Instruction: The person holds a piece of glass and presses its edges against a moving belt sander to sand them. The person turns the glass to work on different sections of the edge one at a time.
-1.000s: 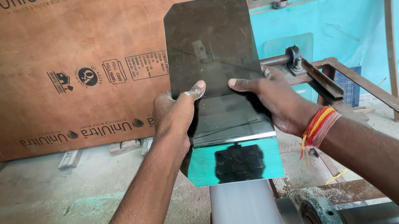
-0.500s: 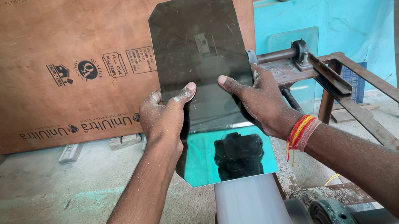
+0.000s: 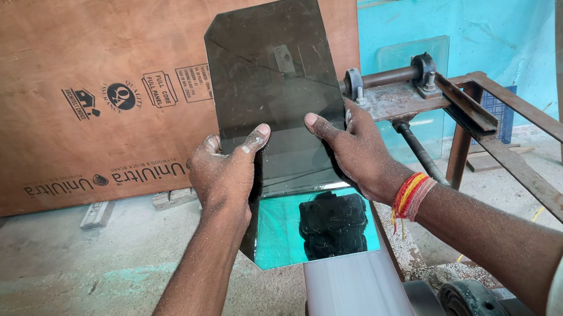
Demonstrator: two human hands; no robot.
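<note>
Two hands on one dark glass pane, held upright above the belt.

Your left hand (image 3: 223,171) gripped the left edge of the tinted glass pane (image 3: 275,75), thumb across its face; your right hand (image 3: 353,153) clamped the right edge likewise, red and yellow threads (image 3: 410,196) at the wrist. Pane stood nearly upright, lower part mirroring teal, bottom edge just over the pale sanding belt (image 3: 355,302). Rusty steel frame (image 3: 515,142) stood right; plywood sheet (image 3: 56,89) leaned behind.
</note>
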